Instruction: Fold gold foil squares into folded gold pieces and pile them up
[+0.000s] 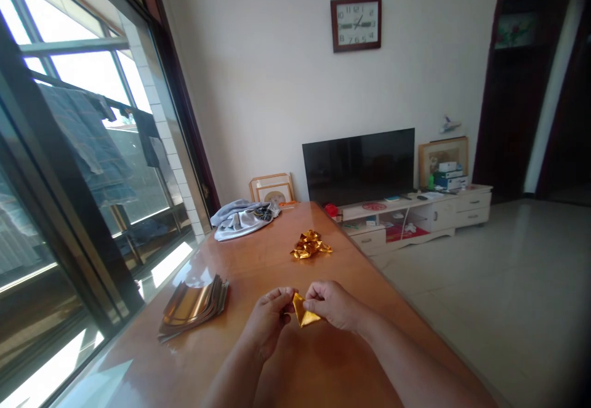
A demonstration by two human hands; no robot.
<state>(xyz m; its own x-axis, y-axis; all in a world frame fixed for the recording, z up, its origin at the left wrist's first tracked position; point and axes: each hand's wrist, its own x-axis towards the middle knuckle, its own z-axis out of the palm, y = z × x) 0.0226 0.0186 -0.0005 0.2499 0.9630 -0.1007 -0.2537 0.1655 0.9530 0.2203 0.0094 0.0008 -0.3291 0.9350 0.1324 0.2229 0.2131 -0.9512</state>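
On the glossy wooden table, gold foil between both hands.

Glossy wooden table: stack of gold foil sheets, heap of folded gold foil, grey cloth.

Head-worn view, facing forward, downward (wide-angle)

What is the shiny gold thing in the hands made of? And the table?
The folded piece looks like thin gold foil paper: shiny, with sharp creases. The table seems to be varnished wood: orange-brown, glossy, mirroring the window.
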